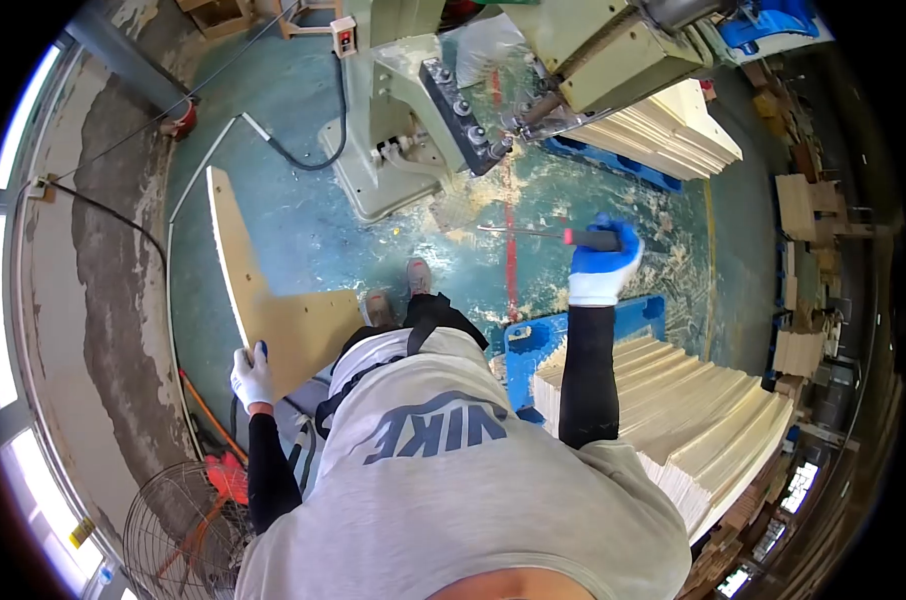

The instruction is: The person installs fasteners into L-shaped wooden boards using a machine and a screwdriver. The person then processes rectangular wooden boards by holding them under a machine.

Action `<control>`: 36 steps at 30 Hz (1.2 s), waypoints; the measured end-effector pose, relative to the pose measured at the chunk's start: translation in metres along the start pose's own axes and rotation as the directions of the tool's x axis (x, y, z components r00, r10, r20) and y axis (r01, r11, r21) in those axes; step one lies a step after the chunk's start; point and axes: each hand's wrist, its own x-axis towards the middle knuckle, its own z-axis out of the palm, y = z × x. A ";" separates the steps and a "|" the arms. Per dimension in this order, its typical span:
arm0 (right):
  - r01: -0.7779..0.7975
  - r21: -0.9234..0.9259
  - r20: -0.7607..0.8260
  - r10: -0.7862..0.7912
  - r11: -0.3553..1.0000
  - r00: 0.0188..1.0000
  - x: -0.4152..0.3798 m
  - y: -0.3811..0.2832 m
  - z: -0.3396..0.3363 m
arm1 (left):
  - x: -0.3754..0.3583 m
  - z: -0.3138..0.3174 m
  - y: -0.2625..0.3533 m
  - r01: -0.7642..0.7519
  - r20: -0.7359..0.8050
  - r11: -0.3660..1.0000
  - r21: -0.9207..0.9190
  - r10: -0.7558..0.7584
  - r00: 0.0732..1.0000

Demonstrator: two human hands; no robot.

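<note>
My left hand [253,377], in a white glove, grips the edge of an L-shaped wooden board [293,325] at the left. One arm of the board points up and away, the other reaches toward my legs. In my right hand [607,262], gloved in blue and white, is a screwdriver [543,234] with a dark and red handle. Its thin metal shaft points left above the floor. The two hands are far apart, and the screwdriver does not touch the board.
A green machine [398,110] stands ahead, its heavy arm [623,60] at upper right. Stacked boards [683,410] lie by a blue pallet [523,365] at the right, with another stack [668,130] beyond. A wire fan [188,520] stands lower left. Cables cross the floor.
</note>
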 end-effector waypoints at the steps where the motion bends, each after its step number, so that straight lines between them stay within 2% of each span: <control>1: -0.020 -0.081 -0.080 0.013 0.997 0.997 -0.010 0.013 0.001 | 0.002 0.001 -0.004 -0.038 -0.002 0.999 0.016 0.038 0.999; 2: -0.021 -0.210 -0.047 0.011 0.978 0.999 -0.015 0.024 -0.007 | 0.001 0.001 -0.005 -0.045 -0.003 0.999 0.025 0.045 0.999; 4: -0.063 -0.331 -0.128 0.022 0.941 0.992 -0.020 0.042 -0.008 | -0.001 -0.001 -0.001 -0.059 -0.011 0.997 0.041 0.060 0.998; 5: -0.073 -0.358 -0.090 0.044 0.931 0.995 -0.022 0.051 -0.014 | -0.002 -0.003 -0.002 -0.062 -0.015 0.997 0.046 0.062 0.998; 8: -0.218 -0.227 -0.255 0.158 0.949 0.954 -0.033 0.060 0.004 | -0.007 -0.007 -0.007 -0.072 -0.027 0.996 0.053 0.073 0.997; 12: -0.442 -0.415 -0.101 0.442 0.795 0.891 -0.030 0.067 -0.019 | -0.015 -0.016 -0.013 -0.071 -0.050 0.997 0.024 0.072 0.996; 13: -0.434 -0.481 -0.015 0.488 0.762 0.873 -0.033 0.067 -0.019 | -0.017 -0.017 -0.015 -0.063 -0.052 0.998 0.010 0.063 0.997; 14: -0.366 -0.634 0.059 0.515 0.681 0.855 -0.036 0.064 -0.019 | -0.018 -0.018 -0.017 -0.052 -0.048 0.998 0.023 0.053 0.997; 16: -0.396 -0.717 0.128 0.667 0.574 0.734 -0.043 0.063 -0.016 | -0.019 -0.021 -0.020 -0.032 -0.044 0.998 0.052 0.035 0.998; 17: -0.329 -0.689 0.220 0.619 0.646 0.754 -0.035 0.065 -0.030 | -0.017 -0.021 -0.021 -0.043 -0.052 0.997 0.059 0.046 0.998; 18: -0.297 -0.568 0.156 0.455 0.767 0.877 -0.016 0.067 -0.047 | -0.016 -0.022 -0.024 -0.053 -0.059 0.996 0.069 0.057 0.997; 19: -0.203 -0.459 0.085 0.270 0.865 0.959 0.003 0.070 -0.065 | -0.018 -0.025 -0.027 -0.061 -0.065 0.995 0.081 0.066 0.996; 20: -0.194 -0.317 -0.155 0.151 0.928 0.976 0.015 0.072 -0.073 | -0.019 -0.027 -0.030 -0.054 -0.053 0.996 0.077 0.058 0.997; 22: -0.141 -0.318 -0.285 0.048 0.937 0.957 0.003 0.081 -0.082 | -0.019 -0.029 -0.032 -0.047 -0.035 0.997 0.063 0.049 0.998; 23: -0.177 -0.225 -0.243 0.121 0.958 0.963 0.001 0.081 -0.091 | -0.019 -0.030 -0.031 -0.052 -0.039 0.997 0.059 0.055 0.998; 26: -0.279 -0.161 -0.166 0.253 0.947 0.953 -0.023 0.080 -0.082 | -0.020 -0.029 -0.021 -0.047 -0.034 0.995 0.085 0.050 0.998; 28: -0.393 -0.086 -0.088 0.386 0.915 0.918 -0.016 0.094 -0.112 | -0.018 -0.029 -0.019 -0.013 0.003 0.999 0.047 0.013 1.000; 30: -0.535 0.040 0.004 0.535 0.844 0.845 -0.023 0.098 -0.113 | -0.017 -0.026 -0.016 -0.076 -0.071 0.995 0.070 0.081 0.994; 32: -0.665 0.148 0.066 0.664 0.732 0.745 -0.040 0.100 -0.097 | -0.011 -0.028 -0.011 -0.078 -0.051 0.993 0.086 0.083 0.995; 34: -0.742 0.006 0.072 0.740 0.670 0.669 -0.055 0.105 -0.099 | -0.005 -0.027 -0.010 -0.086 -0.053 0.996 0.009 0.086 0.995; 35: -0.728 -0.146 0.056 0.740 0.670 0.670 -0.058 0.114 -0.109 | -0.003 -0.030 -0.005 -0.108 -0.064 0.993 0.037 0.110 0.992; 36: -0.712 -0.226 -0.035 0.725 0.665 0.688 -0.077 0.110 -0.082 | -0.002 -0.032 -0.001 -0.149 -0.083 0.989 0.023 0.150 0.985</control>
